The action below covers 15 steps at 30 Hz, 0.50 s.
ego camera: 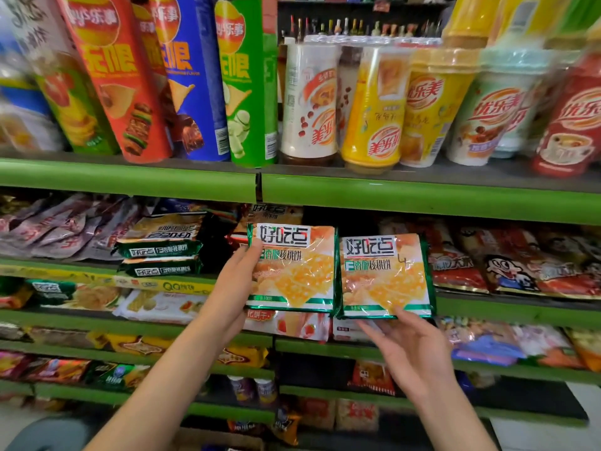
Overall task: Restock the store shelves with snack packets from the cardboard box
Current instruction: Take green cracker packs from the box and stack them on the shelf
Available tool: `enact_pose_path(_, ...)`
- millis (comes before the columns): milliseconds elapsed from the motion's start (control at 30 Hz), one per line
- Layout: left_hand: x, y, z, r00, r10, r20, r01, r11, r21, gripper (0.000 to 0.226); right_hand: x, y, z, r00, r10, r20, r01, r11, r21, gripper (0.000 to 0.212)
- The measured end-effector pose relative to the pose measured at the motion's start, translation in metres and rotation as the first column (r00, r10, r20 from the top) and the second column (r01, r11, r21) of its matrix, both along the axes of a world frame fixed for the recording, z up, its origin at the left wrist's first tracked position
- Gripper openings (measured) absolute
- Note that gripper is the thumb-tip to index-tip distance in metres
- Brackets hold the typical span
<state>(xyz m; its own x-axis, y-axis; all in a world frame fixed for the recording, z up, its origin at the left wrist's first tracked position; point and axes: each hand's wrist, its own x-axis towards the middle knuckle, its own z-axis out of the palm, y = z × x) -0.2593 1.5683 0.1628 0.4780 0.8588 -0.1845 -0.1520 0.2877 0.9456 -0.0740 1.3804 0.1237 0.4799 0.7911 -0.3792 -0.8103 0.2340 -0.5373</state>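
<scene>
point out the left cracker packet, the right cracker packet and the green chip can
left cracker packet [292,271]: head view, middle of its clear front.
right cracker packet [383,278]: head view, middle of its front.
green chip can [248,83]: head view, middle of its printed side.

Two matching cracker packets are held upright, side by side, in front of the green shelf [422,198]. The left hand [235,281] grips the left packet [294,268] by its left edge; the right hand [403,340] supports the right packet [385,276] from below. Tall chip tubes [195,76] and drink cups [374,109] stand on the shelf above.
</scene>
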Motion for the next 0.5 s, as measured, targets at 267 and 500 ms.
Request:
enact_pose_path(267,0.003,-0.008,0.001,0.998,0.02,-0.051,-0.016,0.997,0.078,0.087,0.001,0.001,0.006,0.996,-0.089,-0.004,0.089,0.996,0.013,0.048)
enact_pose_path(500,0.002,-0.012,0.001,0.998,0.05,-0.027,-0.048,0.997,0.057,0.086,-0.006,0.003,0.008,0.998,-0.063,0.001,0.063,0.998,0.029,0.041)
